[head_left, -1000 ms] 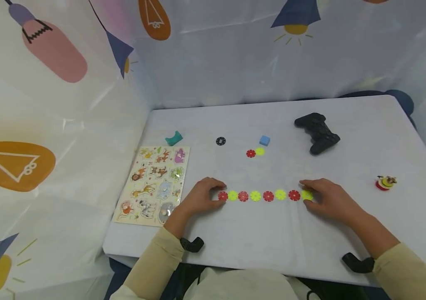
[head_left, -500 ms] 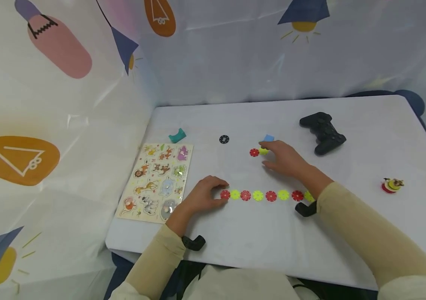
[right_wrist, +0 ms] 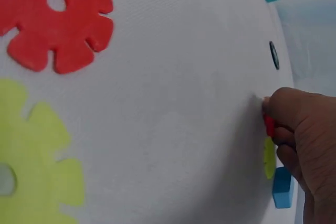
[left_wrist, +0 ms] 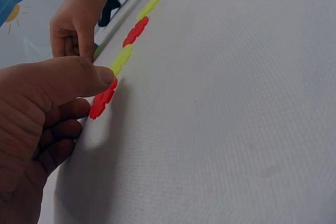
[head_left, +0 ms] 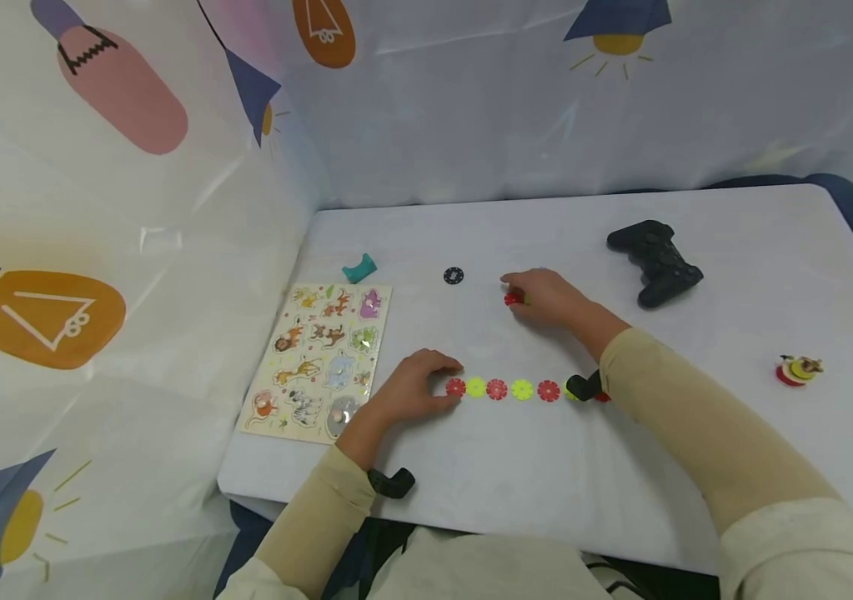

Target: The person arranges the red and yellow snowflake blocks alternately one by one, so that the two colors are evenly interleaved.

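A row of red and yellow flower-shaped discs lies across the table, with a yellow disc (head_left: 522,390) near its middle. My left hand (head_left: 413,387) holds the red disc (head_left: 455,387) at the row's left end, thumb and index finger around its edges. Farther back, my right hand (head_left: 549,298) pinches another red disc (right_wrist: 269,124) between thumb and fingers. Beside that one lie a yellow disc (right_wrist: 269,158) and a blue block (right_wrist: 282,188), mostly covered by the right hand in the head view. My right sleeve and wrist camera hide the row's right end there.
An animal puzzle board (head_left: 293,340) lies at the left, a teal block (head_left: 359,268) behind it. A black chip (head_left: 454,275) sits at the back. On the right are a black game controller (head_left: 654,262) and a small red-and-yellow toy (head_left: 797,370).
My right hand has left the yellow disc at the row's right end, reached back and left, and taken hold of the back red disc. The left hand has stayed at the row's left end.
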Demonstrator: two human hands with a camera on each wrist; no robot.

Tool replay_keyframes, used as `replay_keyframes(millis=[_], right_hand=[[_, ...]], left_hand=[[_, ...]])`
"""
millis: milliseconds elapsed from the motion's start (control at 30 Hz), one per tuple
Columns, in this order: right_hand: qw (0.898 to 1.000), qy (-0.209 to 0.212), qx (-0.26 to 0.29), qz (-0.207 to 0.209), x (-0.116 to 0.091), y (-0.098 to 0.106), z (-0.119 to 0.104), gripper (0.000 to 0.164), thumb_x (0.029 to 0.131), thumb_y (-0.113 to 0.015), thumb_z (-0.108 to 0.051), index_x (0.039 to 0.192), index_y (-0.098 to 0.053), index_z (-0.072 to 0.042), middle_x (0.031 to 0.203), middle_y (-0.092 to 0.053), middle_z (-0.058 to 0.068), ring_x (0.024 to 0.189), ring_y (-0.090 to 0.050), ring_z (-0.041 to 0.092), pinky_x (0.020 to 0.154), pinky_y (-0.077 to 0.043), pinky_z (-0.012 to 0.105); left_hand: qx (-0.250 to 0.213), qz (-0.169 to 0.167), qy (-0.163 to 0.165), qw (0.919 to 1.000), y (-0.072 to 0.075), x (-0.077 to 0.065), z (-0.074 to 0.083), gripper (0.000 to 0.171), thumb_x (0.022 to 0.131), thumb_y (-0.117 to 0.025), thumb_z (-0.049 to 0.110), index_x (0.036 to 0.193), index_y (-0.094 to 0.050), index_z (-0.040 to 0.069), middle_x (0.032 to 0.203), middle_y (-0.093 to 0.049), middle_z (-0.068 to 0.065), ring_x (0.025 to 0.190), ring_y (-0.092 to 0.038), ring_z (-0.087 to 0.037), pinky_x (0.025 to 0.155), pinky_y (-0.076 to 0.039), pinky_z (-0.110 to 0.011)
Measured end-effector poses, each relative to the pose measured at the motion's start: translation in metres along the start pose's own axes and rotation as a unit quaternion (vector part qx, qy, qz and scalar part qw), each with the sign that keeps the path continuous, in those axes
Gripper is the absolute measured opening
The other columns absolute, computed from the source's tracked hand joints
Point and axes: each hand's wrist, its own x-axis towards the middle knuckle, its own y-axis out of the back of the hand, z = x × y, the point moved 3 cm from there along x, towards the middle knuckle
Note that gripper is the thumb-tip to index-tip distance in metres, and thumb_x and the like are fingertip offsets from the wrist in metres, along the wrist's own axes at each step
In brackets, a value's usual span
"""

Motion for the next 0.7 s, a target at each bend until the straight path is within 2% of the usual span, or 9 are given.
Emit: replay_keyframes(millis=[200,333,433,533,700], right_hand=[[1.000,0.003,-0.012,0.019,-0.003,-0.001,0.002,0.060,0.085,-0.073,-0.017,0.140,-0.051,-0.005,0.108,-0.064,0.009,0.098,-0.054,0.026,0.092,-0.048,0.044],[0.999,-0.022,-0.015,0.023,-0.021,0.005,0.000,0.062,0.085,-0.073,-0.022,0.141,-0.050,-0.008,0.113,-0.064,0.008,0.103,-0.054,0.027,0.094,-0.047,0.046],[0.998,-0.048,0.000,0.029,-0.049,0.016,-0.001,0.065,0.085,-0.074,-0.024,0.143,-0.049,-0.010,0.118,-0.063,0.008,0.110,-0.053,0.028,0.097,-0.046,0.050],[0.997,-0.064,0.014,0.032,-0.088,0.024,0.004,0.068,0.084,-0.076,-0.025,0.144,-0.048,-0.010,0.117,-0.063,0.008,0.112,-0.053,0.029,0.095,-0.047,0.053],[0.996,-0.078,0.001,0.038,-0.157,0.017,0.031,0.066,0.084,-0.077,-0.029,0.140,-0.052,-0.006,0.114,-0.065,0.010,0.108,-0.055,0.031,0.090,-0.049,0.055]], left_hand=[[-0.002,0.001,-0.008,1.0000,0.000,0.002,0.002,0.046,0.082,-0.080,0.031,0.123,-0.065,0.018,0.118,-0.062,0.008,0.110,-0.054,-0.008,0.099,-0.044,-0.029],[0.000,-0.004,-0.012,0.9999,-0.001,0.002,0.003,0.046,0.082,-0.080,0.031,0.124,-0.065,0.017,0.118,-0.062,0.007,0.110,-0.054,-0.008,0.098,-0.044,-0.029],[0.005,-0.001,-0.010,0.9999,0.000,0.003,0.002,0.046,0.082,-0.080,0.031,0.123,-0.066,0.018,0.118,-0.063,0.007,0.110,-0.054,-0.008,0.098,-0.044,-0.029],[0.008,0.006,-0.010,0.9999,0.001,0.002,0.001,0.045,0.081,-0.080,0.031,0.122,-0.066,0.018,0.117,-0.063,0.008,0.109,-0.055,-0.009,0.098,-0.045,-0.030],[0.002,0.009,-0.014,0.9999,0.002,0.002,-0.001,0.044,0.081,-0.081,0.030,0.122,-0.067,0.017,0.116,-0.064,0.007,0.108,-0.056,-0.010,0.097,-0.046,-0.031]])
